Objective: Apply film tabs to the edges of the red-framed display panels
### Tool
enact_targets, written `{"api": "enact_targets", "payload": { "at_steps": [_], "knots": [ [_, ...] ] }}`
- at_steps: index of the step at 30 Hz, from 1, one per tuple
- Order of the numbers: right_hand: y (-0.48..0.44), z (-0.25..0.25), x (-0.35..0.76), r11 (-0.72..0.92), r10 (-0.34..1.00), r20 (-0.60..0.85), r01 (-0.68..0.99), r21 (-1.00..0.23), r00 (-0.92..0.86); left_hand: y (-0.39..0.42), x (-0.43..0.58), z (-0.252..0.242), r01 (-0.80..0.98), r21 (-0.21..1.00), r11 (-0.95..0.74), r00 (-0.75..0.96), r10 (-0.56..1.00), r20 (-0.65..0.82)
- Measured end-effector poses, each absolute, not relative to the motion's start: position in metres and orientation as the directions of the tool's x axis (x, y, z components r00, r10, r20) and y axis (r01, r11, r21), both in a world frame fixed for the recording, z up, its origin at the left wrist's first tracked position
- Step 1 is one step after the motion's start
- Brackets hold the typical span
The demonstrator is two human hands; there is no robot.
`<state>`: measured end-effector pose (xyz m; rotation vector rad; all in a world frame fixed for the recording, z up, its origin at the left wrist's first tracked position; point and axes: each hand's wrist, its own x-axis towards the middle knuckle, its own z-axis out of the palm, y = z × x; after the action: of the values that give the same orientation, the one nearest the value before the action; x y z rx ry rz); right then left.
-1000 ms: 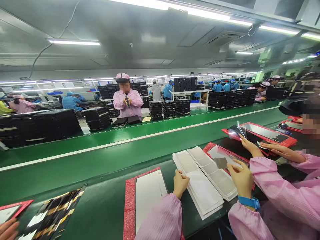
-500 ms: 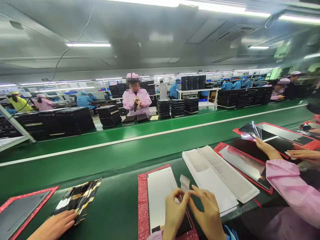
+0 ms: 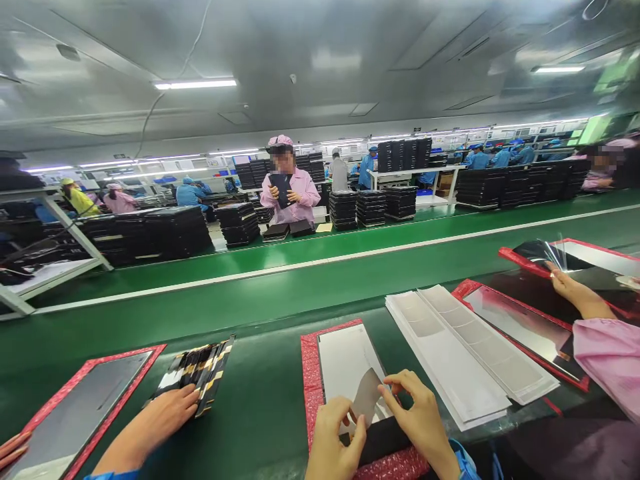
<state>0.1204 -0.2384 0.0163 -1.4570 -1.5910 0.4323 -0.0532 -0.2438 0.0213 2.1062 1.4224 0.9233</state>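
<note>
The left hand [image 3: 334, 441] and right hand [image 3: 419, 420] pinch a grey film [image 3: 367, 398] between them, now lifted further off a dark panel [image 3: 380, 443] on a red-bordered tray [image 3: 311, 373].

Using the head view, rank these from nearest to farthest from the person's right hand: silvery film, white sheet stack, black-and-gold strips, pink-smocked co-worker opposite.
From the right hand:
1. Silvery film: in its fingers, to its left.
2. White sheet stack: ahead, to its right.
3. Black-and-gold strips: far left.
4. Pink-smocked co-worker: across the green belt.
</note>
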Motion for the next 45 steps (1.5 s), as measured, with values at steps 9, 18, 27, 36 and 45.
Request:
{"api": "enact_targets", "payload": {
  "at_steps": [9,18,27,36,45],
  "knots": [
    [-0.248,0.012,0.137,0.125,0.970,0.213,0.513,-0.849,0.116,-0.243,-0.063,0.028,0.650,0.680,-0.338,0.280,0.939,0.199],
    [-0.272,-0.013,0.157,0.041,0.998,0.062,0.509,-0.860,0.023,-0.245,-0.061,0.019,0.701,0.669,-0.249,0.368,0.929,-0.039],
    [-0.273,-0.013,0.161,0.028,0.999,0.016,0.510,-0.860,-0.028,-0.248,-0.055,0.017,0.749,0.617,-0.240,0.360,0.930,-0.075],
    [-0.276,-0.007,0.162,0.060,0.996,0.019,0.522,-0.851,-0.084,-0.249,-0.053,0.018,0.767,0.597,-0.236,0.347,0.935,-0.076],
    [-0.275,-0.005,0.163,0.090,0.992,0.029,0.513,-0.853,-0.125,-0.248,-0.054,0.020,0.774,0.594,-0.219,0.336,0.937,-0.093]
  ]
}}
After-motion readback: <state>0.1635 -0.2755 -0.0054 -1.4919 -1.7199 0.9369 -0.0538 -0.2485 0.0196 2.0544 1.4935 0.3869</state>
